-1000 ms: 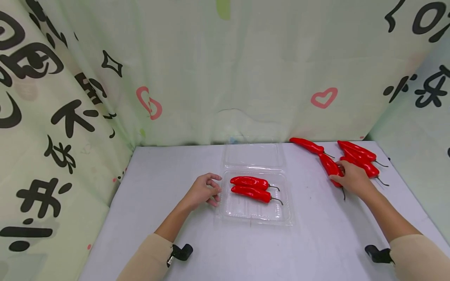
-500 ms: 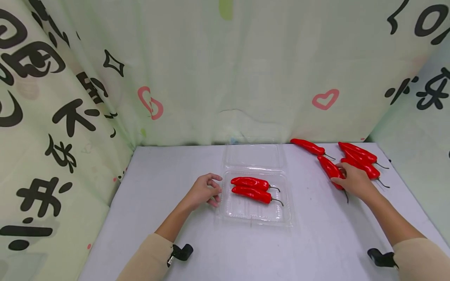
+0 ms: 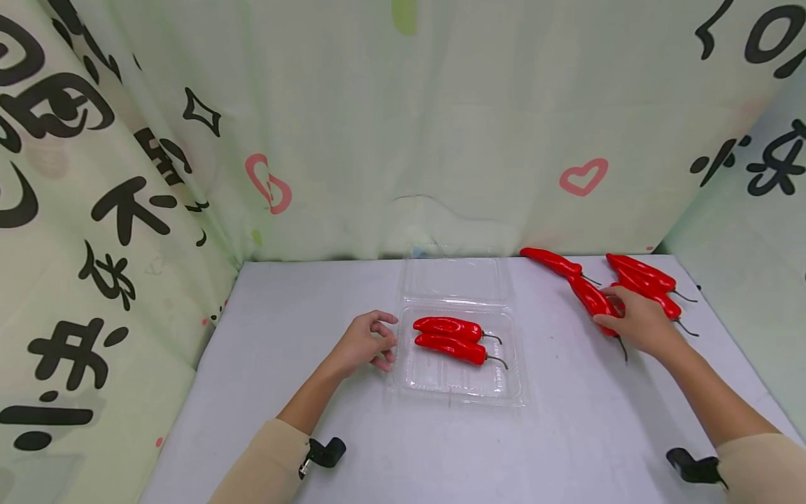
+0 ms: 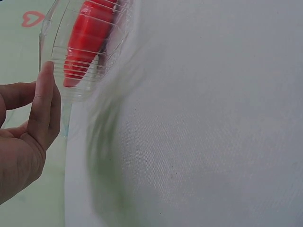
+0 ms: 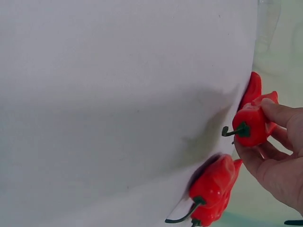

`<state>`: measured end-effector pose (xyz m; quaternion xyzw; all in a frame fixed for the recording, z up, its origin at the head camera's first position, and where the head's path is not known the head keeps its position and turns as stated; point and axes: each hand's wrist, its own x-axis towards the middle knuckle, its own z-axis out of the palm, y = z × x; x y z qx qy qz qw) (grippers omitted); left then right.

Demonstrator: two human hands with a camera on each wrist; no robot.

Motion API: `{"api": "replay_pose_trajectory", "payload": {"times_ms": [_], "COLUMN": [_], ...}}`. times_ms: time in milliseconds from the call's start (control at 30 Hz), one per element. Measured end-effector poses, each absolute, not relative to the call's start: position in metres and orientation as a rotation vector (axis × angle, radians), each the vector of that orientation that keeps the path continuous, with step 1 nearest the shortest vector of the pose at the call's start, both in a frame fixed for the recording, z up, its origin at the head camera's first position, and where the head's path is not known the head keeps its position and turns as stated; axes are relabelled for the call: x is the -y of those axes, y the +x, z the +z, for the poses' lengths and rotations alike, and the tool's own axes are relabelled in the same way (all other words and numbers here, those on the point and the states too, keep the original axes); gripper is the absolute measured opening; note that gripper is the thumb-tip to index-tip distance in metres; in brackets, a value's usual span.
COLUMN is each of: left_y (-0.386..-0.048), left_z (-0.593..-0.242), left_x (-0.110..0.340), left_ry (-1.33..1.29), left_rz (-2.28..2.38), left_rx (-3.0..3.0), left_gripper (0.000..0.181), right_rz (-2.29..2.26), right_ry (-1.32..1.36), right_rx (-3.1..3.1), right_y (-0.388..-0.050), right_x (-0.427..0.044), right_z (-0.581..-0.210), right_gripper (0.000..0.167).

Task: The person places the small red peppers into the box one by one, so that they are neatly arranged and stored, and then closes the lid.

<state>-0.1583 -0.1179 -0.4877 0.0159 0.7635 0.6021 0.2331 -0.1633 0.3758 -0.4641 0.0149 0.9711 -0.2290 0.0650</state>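
A clear plastic container [image 3: 462,385] lies with its lid folded back; inside are two red peppers [image 3: 448,327], side by side with stems to the right. At its left edge my left hand [image 3: 365,343] has its fingers loosely bent, with nothing held; in the left wrist view that hand [image 4: 33,123] has a fingertip at the container's wall [image 4: 57,90]. My right hand [image 3: 639,323] pinches a red pepper [image 3: 590,297] between thumb and fingers. In the right wrist view the right hand [image 5: 279,156] grips this pepper [image 5: 253,120], its green stem pointing left.
Another red pepper [image 3: 550,260] lies at the table's back edge, beyond the gripped one. Several red peppers [image 3: 642,274] are grouped at the back right, close to the right hand. A printed curtain [image 3: 466,140] hangs behind the white table [image 3: 567,434].
My right hand has shifted slightly to the right along the pepper it grips, whose stem end has swung a little right. The left hand and the container have not moved.
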Motion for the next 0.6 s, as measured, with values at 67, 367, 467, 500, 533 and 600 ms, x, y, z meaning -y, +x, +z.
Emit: {"api": "replay_pose_trajectory", "payload": {"times_ms": [67,367,467,500,533,600], "left_y": [-0.158,-0.159,-0.159,-0.159,-0.159,-0.159], "left_z": [-0.488,-0.488,-0.487,-0.487,-0.487,-0.486], "left_x": [0.118,0.118,0.118,0.118,0.118,0.117], "left_ry": [0.046,0.057,0.053,0.05,0.049,0.044], "left_rz": [1.657,1.643,1.636,1.632,1.628,1.623], "left_rx": [-2.096,-2.117,-2.125,-2.128,-2.132,-2.137], "left_gripper": [0.041,0.04,0.039,0.04,0.04,0.04], "right_rz": [-0.688,-0.685,-0.719,-0.733,-0.75,-0.775], "right_ry": [0.024,-0.045,-0.086,-0.098,-0.11,-0.133], "right_rx": [-2.943,-2.953,-2.948,-2.943,-2.936,-2.924], "right_y": [-0.163,-0.162,-0.161,-0.16,-0.16,-0.159], "right_x": [-0.373,-0.361,-0.356,-0.353,-0.351,-0.346], "right_z": [-0.46,-0.443,-0.438,-0.436,-0.433,-0.429], "right_gripper": [0.078,0.08,0.079,0.078,0.079,0.08]}}
